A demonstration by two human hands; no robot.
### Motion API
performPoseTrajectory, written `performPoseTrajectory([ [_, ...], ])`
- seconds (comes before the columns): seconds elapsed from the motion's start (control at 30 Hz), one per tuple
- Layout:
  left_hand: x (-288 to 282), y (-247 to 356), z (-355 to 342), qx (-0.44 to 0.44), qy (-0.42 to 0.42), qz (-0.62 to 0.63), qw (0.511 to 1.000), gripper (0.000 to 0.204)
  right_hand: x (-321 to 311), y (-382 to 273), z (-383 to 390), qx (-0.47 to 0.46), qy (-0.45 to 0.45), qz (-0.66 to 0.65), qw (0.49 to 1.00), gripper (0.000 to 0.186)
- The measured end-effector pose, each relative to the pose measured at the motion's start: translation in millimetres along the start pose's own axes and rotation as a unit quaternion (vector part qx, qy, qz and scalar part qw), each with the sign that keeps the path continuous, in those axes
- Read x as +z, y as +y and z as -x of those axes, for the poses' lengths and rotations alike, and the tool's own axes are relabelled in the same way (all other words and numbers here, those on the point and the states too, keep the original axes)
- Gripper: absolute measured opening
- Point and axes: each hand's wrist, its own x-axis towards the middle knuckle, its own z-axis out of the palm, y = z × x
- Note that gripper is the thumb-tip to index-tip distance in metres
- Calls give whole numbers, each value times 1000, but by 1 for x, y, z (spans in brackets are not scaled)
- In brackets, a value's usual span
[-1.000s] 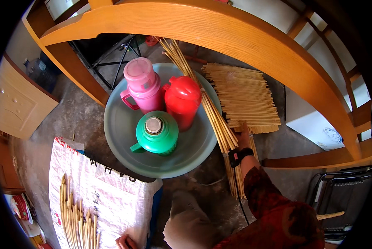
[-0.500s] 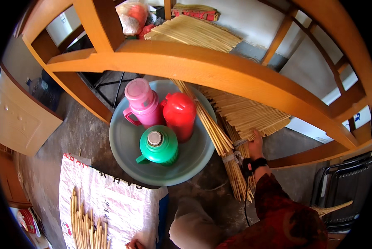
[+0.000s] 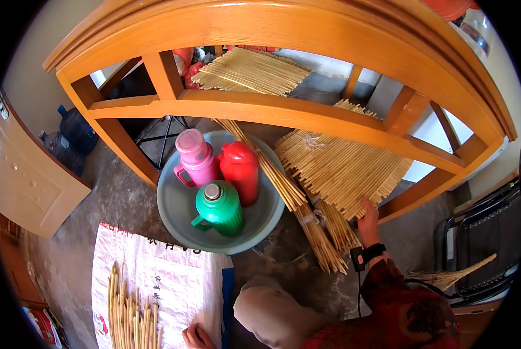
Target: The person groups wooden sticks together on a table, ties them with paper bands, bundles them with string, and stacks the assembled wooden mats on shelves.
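My right hand [image 3: 368, 218], a dark band on its wrist, has its fingers closed on the near edge of a mat of tied straw-coloured stalks [image 3: 342, 168]. The mat lies slanted under the wooden frame's rail. Just left of that hand lie tied bundles of stalks [image 3: 321, 241], and a longer bundle [image 3: 266, 166] leans across the basin's right rim. My left hand [image 3: 196, 336] rests on a white woven sack [image 3: 185, 285] at the lower edge, fingers loosely bent and apart, nothing seen in them. Beside it on the sack lie several loose stalks [image 3: 133, 317].
A grey-green basin [image 3: 260, 232] holds pink [image 3: 196, 160], red [image 3: 241, 174] and green [image 3: 221, 212] thermos flasks. An orange-brown wooden frame [image 3: 272, 110] arches across. Another stalk mat [image 3: 251, 72] lies beyond it. A black folding chair [image 3: 481, 238] and a whisk broom [image 3: 446, 278] are at right.
My view has shifted, showing more of the mat and the frame's top. My right hand stays at the mat's near edge, which now sits farther from the bundles. More of my left hand shows.
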Motion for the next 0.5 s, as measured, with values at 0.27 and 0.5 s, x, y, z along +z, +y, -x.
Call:
performPoseTrajectory([
  [0.27, 2, -7, 1, 9, 28, 11, 1000, 14, 24, -42, 1, -79, -79, -75, 991, 38],
  [0.5, -1, -2, 0, 1, 15, -6, 1000, 16, 25, -75, 17, -75, -165, -126, 975, 36],
])
